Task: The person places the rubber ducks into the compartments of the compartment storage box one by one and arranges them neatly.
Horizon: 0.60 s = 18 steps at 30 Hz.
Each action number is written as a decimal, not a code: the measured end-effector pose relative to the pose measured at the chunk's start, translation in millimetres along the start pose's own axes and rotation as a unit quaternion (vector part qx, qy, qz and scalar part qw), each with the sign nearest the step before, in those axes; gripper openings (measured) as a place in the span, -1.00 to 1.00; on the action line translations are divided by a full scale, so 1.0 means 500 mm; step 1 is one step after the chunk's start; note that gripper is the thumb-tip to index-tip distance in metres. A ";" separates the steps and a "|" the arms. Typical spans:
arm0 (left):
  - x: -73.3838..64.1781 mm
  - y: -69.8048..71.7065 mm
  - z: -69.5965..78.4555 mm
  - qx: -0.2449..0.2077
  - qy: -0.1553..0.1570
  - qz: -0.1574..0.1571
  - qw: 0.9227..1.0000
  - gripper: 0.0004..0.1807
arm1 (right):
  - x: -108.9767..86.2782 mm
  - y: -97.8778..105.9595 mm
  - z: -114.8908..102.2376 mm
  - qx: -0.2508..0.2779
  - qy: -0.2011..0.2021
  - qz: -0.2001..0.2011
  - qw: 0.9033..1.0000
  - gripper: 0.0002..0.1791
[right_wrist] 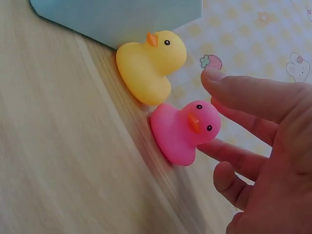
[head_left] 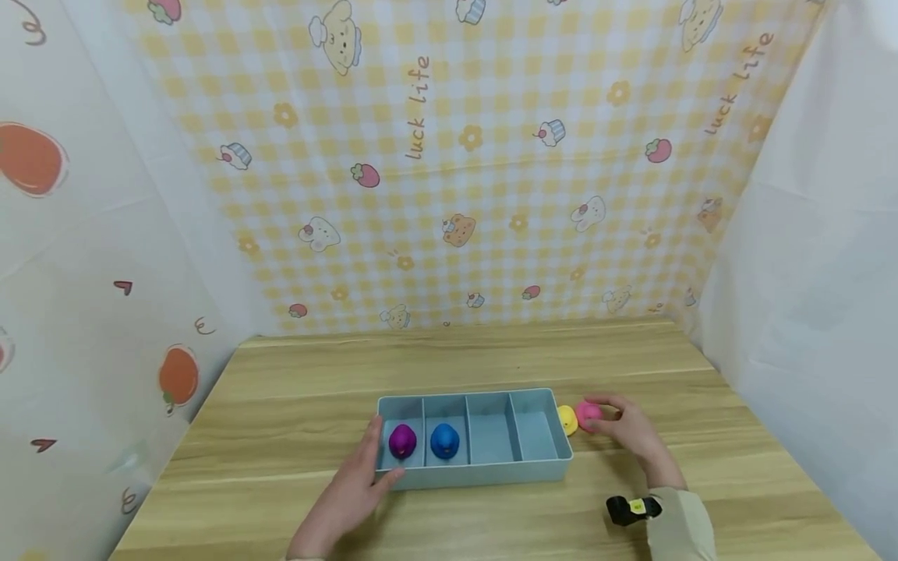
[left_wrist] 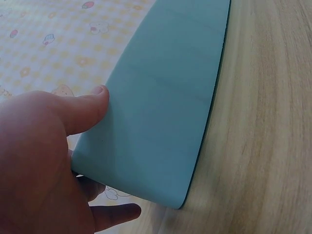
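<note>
A pale blue-green box (head_left: 484,474) with a row of compartments sits on the table. My left hand (head_left: 358,479) rests at its left end, the fingers along the end wall and the thumb at the front rim. In the left wrist view the thumb (left_wrist: 90,108) touches the box edge. A purple duck (head_left: 402,441) and a blue duck (head_left: 445,441) occupy the two left compartments. Just beyond the right end stands a yellow duck (right_wrist: 146,68), with a pink duck (right_wrist: 180,134) beside it. Around the pink duck my right hand (right_wrist: 263,146) spreads its fingers, thumb apart from it.
The two right compartments hold nothing. Wood-grain table top (head_left: 281,436) surrounds the box. A checked cloth (head_left: 456,179) hangs behind the table, and pale sheets rise at both sides. A black device (head_left: 631,509) is at the right wrist.
</note>
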<state>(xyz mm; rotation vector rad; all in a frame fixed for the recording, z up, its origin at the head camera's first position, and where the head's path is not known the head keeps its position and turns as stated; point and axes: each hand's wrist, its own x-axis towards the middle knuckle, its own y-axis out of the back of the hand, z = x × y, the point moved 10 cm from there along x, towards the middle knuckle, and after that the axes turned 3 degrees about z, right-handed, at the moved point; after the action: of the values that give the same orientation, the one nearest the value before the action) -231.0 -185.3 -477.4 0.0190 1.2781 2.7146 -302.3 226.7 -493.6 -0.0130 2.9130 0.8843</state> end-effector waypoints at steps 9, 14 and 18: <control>-0.001 -0.002 -0.004 -0.003 0.019 -0.008 1.000 -0.07 | 0.003 -0.002 0.014 -0.012 0.023 0.006 1.000 -0.41; 0.000 -0.006 -0.010 -0.009 0.030 -0.012 0.999 -0.07 | 0.004 -0.004 0.026 -0.008 0.023 0.014 1.000 -0.45; 0.003 -0.008 -0.007 -0.011 0.027 -0.011 1.000 -0.07 | 0.005 0.002 0.036 -0.007 0.007 0.022 1.000 -0.46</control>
<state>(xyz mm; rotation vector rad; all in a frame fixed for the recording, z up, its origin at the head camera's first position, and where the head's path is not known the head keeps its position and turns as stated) -232.3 -185.1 -482.6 -0.0702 1.2536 2.7286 -303.4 237.9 -508.3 0.0451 2.9316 0.9141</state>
